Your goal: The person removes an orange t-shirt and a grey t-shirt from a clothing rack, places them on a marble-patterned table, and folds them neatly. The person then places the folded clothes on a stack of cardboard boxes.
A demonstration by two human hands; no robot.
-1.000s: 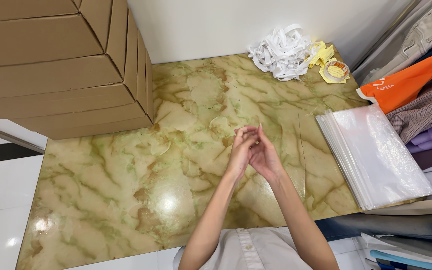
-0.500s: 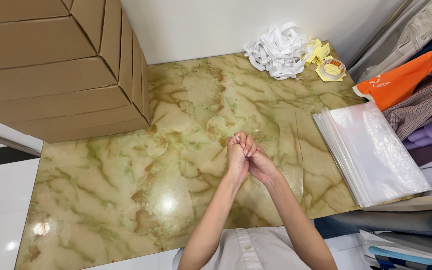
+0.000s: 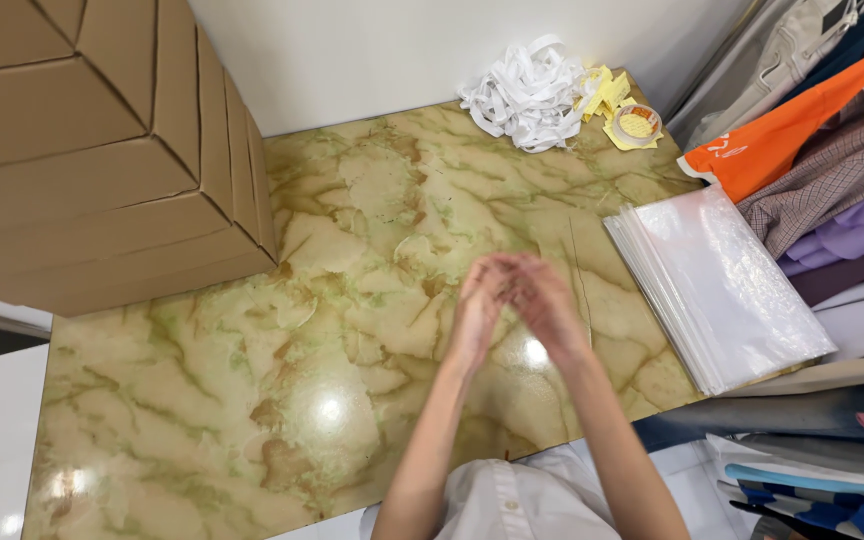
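Count of items in view: two hands, left hand point(image 3: 480, 308) and right hand point(image 3: 544, 303), held together over one marble-patterned table point(image 3: 252, 400). One clear plastic bag point(image 3: 577, 300) between them. One stack of clear plastic bags point(image 3: 717, 285); sheet number cannot be determined. One stack of cardboard boxes point(image 3: 92, 150). One heap of white strips point(image 3: 527, 95). One tape roll point(image 3: 637, 125). One pile of folded garments point(image 3: 832, 160).

Left hand point(image 3: 480, 305) and right hand point(image 3: 544, 303) meet palm to palm; fingers blurred; both forearms bare, converging forward.
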